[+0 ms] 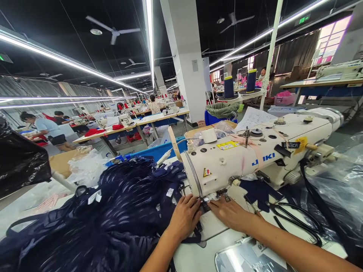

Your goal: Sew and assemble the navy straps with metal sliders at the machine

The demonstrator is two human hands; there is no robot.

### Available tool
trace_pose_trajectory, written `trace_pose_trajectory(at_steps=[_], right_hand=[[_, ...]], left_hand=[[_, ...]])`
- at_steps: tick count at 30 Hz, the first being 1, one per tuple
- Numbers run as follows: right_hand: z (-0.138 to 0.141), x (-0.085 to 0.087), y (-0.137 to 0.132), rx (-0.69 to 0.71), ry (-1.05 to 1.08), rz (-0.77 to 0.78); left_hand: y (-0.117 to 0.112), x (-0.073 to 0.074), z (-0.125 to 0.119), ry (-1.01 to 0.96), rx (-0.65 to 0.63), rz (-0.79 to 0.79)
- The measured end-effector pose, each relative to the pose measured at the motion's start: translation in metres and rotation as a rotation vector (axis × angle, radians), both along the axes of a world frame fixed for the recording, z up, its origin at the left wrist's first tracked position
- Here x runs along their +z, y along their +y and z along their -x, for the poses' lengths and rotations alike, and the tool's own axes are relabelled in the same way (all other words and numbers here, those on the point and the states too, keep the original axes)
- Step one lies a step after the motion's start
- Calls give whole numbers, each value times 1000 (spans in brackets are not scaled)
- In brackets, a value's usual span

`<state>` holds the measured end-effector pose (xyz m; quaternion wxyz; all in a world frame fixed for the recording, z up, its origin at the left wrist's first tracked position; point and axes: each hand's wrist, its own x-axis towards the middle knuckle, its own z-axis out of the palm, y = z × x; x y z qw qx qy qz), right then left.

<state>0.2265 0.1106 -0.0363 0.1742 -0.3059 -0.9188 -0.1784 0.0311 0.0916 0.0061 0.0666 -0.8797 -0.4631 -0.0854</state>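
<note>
My left hand (pixel 185 213) lies palm down on navy fabric (pixel 195 238) at the left of the sewing machine's needle area, fingers stretched toward it. On the other side, my right hand (pixel 231 214) has its fingers together, pinching the edge of the navy fabric close to the presser foot. A small white piece shows by its fingertips; what it is I cannot make out. The white sewing machine (pixel 227 158) stands over both hands, and its head hides the needle. A large heap of navy garments (pixel 113 215) lies left of my left hand, with white labels showing.
Black scissors (pixel 297 219) lie right of the machine, beside navy scraps (pixel 259 192) and clear plastic (pixel 340 181). A shiny metal plate (pixel 241 258) is set into the table at the front. Behind stand navy thread cones (pixel 251 81) and a pillar (pixel 185 56). Other people work at far tables.
</note>
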Motion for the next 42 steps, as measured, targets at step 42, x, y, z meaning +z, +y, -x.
trace_pose_trajectory(at_steps=[42], right_hand=[[-19, 31, 13, -424, 254, 719]], left_hand=[[-3, -3, 20, -389, 621, 126]])
